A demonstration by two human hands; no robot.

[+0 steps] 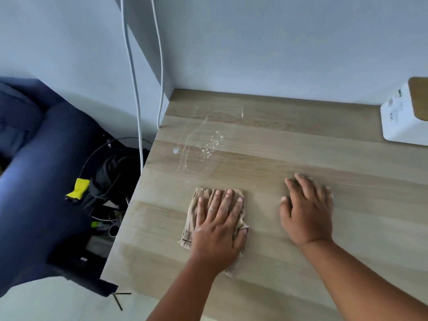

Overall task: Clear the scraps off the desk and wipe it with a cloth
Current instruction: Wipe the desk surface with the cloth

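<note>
Near the desk's (301,144) left front, the left hand (220,225) presses flat, fingers spread, on the tan cloth (203,200); the right hand (308,212) rests open, empty. Wiping is underway; droplets (213,144) farther back probably need the next pass.

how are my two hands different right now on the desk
The left hand lies flat on the tan cloth, fingers spread, pressing it to the desk; the right hand rests on bare wood with nothing under it. The left hand sits nearer the desk's left edge, below the wet streaks; the right hand is nearer the white box. Both are palm down and open.
</note>
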